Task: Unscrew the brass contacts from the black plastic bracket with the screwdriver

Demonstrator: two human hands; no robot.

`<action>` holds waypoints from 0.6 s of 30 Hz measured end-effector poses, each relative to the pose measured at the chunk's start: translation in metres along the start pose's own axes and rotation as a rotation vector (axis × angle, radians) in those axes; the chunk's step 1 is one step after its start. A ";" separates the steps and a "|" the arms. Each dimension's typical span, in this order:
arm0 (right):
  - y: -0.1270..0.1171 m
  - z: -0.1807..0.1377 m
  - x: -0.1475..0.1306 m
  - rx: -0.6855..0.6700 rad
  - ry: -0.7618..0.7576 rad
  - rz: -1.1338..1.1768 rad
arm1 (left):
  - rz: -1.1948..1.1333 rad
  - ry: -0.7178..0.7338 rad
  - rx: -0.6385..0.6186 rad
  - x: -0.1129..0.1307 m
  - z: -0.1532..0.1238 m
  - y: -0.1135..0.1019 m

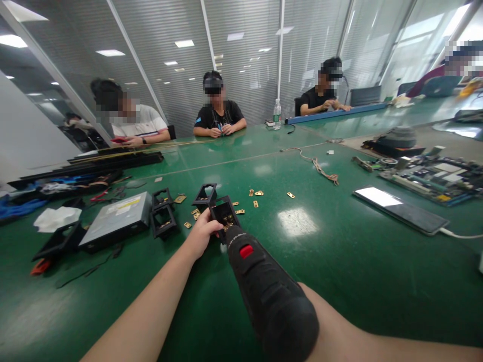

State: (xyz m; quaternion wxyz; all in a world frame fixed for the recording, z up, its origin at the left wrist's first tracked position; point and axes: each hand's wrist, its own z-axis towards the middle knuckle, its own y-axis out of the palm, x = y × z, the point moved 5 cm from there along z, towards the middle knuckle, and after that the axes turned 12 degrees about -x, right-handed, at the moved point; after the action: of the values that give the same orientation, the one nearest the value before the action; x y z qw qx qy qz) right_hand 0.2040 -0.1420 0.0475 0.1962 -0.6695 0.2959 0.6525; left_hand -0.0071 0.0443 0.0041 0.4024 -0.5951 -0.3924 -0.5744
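Note:
My left hand (202, 235) is closed around the side of a black square plastic frame (220, 210), its thumb along the near edge. Brass-coloured parts (228, 220) show inside the frame. A black cordless drill (269, 291) with a red switch points away from me, its nose at the frame's near side. My right hand (310, 295) grips the drill from below, its fingers hidden by the drill body. The bit's tip cannot be made out. Just beyond the left hand stands another black frame (206, 195), with small brass plates (196, 213) scattered around it.
Left of the frames lies a silver disc drive (116, 218), near two more black frames (163, 221). To the right are a phone (400, 208) on a cable, a circuit board (437, 176) and a coiled wire (324, 171). Several people sit across the green table (358, 261).

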 end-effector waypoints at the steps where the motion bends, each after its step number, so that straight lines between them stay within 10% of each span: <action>1: -0.001 0.000 0.003 0.004 -0.002 0.011 | 0.005 0.002 0.000 0.001 0.000 0.000; 18: -0.002 -0.015 -0.010 0.040 -0.073 0.062 | -0.014 0.039 -0.091 -0.003 0.004 -0.002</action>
State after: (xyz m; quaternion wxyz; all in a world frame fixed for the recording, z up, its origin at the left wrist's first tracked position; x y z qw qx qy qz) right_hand 0.2173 -0.1485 0.0582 0.1999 -0.6318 0.3220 0.6761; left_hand -0.0077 0.0484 0.0010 0.3783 -0.5987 -0.3622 -0.6060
